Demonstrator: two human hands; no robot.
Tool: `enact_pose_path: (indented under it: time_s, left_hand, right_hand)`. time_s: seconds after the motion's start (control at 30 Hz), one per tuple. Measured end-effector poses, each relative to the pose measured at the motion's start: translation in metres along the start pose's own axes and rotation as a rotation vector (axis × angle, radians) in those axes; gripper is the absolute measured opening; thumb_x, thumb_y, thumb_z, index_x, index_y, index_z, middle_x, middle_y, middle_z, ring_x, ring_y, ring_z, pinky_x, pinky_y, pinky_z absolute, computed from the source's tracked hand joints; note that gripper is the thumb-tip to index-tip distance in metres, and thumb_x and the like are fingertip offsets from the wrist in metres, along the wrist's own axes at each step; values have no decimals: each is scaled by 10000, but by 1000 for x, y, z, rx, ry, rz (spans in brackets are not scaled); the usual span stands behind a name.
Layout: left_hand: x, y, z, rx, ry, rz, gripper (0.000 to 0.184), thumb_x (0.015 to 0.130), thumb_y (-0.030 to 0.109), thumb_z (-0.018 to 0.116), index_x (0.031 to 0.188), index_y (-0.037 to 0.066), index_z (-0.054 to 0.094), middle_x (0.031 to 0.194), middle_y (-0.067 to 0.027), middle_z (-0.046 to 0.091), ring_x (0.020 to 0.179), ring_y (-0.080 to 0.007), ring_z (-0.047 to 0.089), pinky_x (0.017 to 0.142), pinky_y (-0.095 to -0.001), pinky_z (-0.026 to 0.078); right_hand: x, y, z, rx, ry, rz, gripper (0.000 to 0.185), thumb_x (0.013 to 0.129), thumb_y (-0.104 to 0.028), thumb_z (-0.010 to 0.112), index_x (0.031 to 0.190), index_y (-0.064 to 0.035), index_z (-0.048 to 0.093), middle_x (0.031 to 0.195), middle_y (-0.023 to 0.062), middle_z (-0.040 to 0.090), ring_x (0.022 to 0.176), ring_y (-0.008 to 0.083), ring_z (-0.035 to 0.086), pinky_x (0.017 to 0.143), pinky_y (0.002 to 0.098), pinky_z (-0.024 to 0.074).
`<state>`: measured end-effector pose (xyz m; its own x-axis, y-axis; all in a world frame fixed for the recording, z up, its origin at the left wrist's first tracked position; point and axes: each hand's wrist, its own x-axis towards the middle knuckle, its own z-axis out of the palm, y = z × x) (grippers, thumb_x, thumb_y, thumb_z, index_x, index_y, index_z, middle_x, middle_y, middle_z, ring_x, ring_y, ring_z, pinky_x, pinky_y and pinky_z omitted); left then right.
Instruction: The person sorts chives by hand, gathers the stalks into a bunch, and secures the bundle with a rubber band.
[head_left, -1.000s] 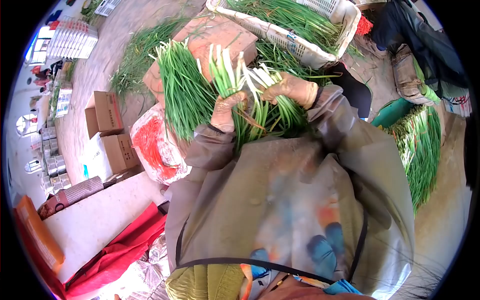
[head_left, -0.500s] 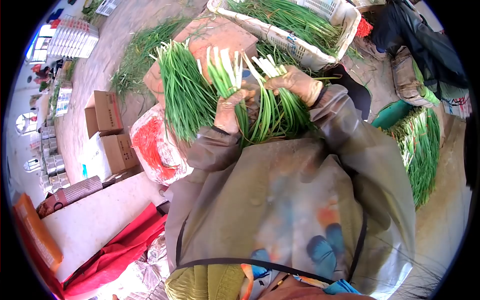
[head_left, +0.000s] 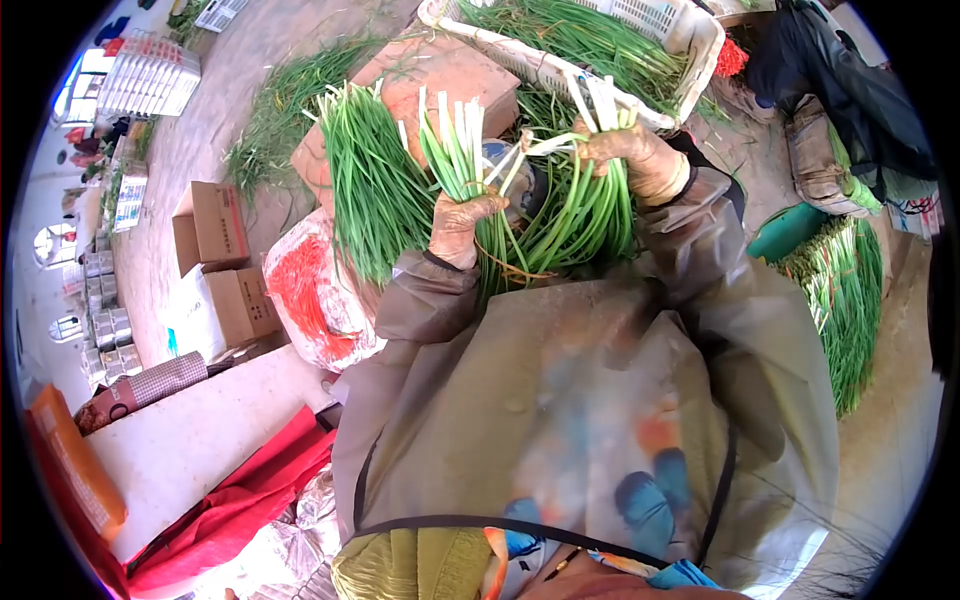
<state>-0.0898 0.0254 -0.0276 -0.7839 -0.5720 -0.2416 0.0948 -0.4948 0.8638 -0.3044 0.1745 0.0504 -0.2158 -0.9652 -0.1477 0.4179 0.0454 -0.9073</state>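
My gloved left hand [head_left: 457, 228] is closed around a small bunch of Chinese chives [head_left: 455, 165], white stem ends pointing up. To its right, my gloved right hand [head_left: 642, 160] grips another lot of chives [head_left: 598, 215], with white stems above the fist and green leaves hanging over my lap. A few bent stalks stretch across the gap between the hands. Just left of my left hand lies a big pile of trimmed chives [head_left: 370, 190] on a reddish-brown block [head_left: 440, 75].
A white crate [head_left: 545, 70] of chives stands ahead. Red ties [head_left: 305, 290] lie on a white sack at left, near open cardboard boxes [head_left: 212, 235]. Bundled chives [head_left: 850, 310] stand at right by a green tub [head_left: 785, 230]. Loose leaves [head_left: 285, 105] litter the floor.
My right hand has moved right and slightly up with its chives, away from my left hand. The left hand stays nearly in place, keeping its bunch.
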Motion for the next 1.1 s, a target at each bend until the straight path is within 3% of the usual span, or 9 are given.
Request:
enact_pose_path:
  time_s: [0.23, 0.33, 0.43, 0.5, 0.57, 0.63, 0.83, 0.9, 1.1]
  left_hand:
    - [-1, 7, 9, 44, 37, 16, 293, 643, -67, 671, 918, -26, 578, 746, -87, 605, 622, -184, 595, 580, -286, 498]
    - [2, -2, -29, 94, 162, -146, 251, 660, -69, 618, 897, 5, 582, 774, -51, 596, 649, -150, 573, 566, -260, 458]
    - [-6, 5, -23, -44, 258, -8, 202, 642, -43, 656, 831, 0, 598, 700, -49, 586, 577, -158, 559, 556, -266, 461]
    - [-12, 17, -12, -46, 222, 4, 268, 649, -37, 640, 910, -1, 586, 758, -51, 589, 634, -160, 568, 603, -265, 471]
    - [-10, 21, -8, -83, 151, 55, 348, 655, -30, 625, 997, 1, 569, 825, -48, 592, 703, -155, 576, 653, -260, 474]
    - [-11, 23, -4, -33, 131, 88, 352, 659, -15, 627, 1005, 6, 566, 830, -47, 593, 705, -151, 576, 655, -263, 472]
    - [-18, 31, 28, -124, -63, -163, 288, 682, 28, 624, 965, 3, 582, 798, -62, 595, 678, -170, 583, 587, -286, 498]
    - [-17, 28, 34, -133, -101, -81, 261, 699, 39, 612, 955, 0, 581, 801, -78, 601, 661, -177, 583, 552, -307, 505]
    - [-14, 30, 17, -358, 9, -92, 359, 779, 135, 598, 1091, -20, 514, 969, -108, 597, 851, -196, 574, 748, -310, 484]
  right_hand:
    - [-12, -2, -6, -13, -101, -62, 300, 683, -193, 660, 900, -6, 572, 766, 42, 601, 638, 117, 551, 562, 212, 443]
    - [-18, -11, -15, 313, -205, -232, 247, 706, -149, 643, 874, 26, 597, 723, 54, 589, 596, 102, 529, 546, 199, 422]
    - [-18, -41, -4, 8, 164, -4, 113, 783, -119, 607, 822, -13, 606, 633, -24, 520, 516, 54, 408, 479, 187, 309]
    - [9, -10, -26, -331, 273, -74, 251, 792, -139, 632, 1021, -40, 614, 763, -3, 603, 605, 60, 499, 555, 191, 395]
    - [19, 7, -26, -560, 591, -63, 225, 789, -104, 631, 1008, -54, 621, 813, 9, 617, 647, 64, 525, 587, 202, 424]
    - [24, 21, -15, -276, 592, -212, 224, 773, -105, 654, 992, -65, 625, 789, 4, 612, 645, 83, 526, 594, 207, 433]
    - [35, 35, 58, -18, 196, 4, 289, 738, -130, 708, 977, 3, 614, 816, 31, 631, 654, 101, 552, 598, 222, 451]
    - [43, 39, 53, -34, 171, -37, 298, 729, -138, 714, 958, 20, 607, 797, 33, 629, 643, 103, 548, 591, 223, 440]
    - [51, 41, -30, -529, 659, -265, 273, 701, -145, 690, 933, -20, 620, 797, 63, 641, 687, 136, 575, 633, 268, 457]
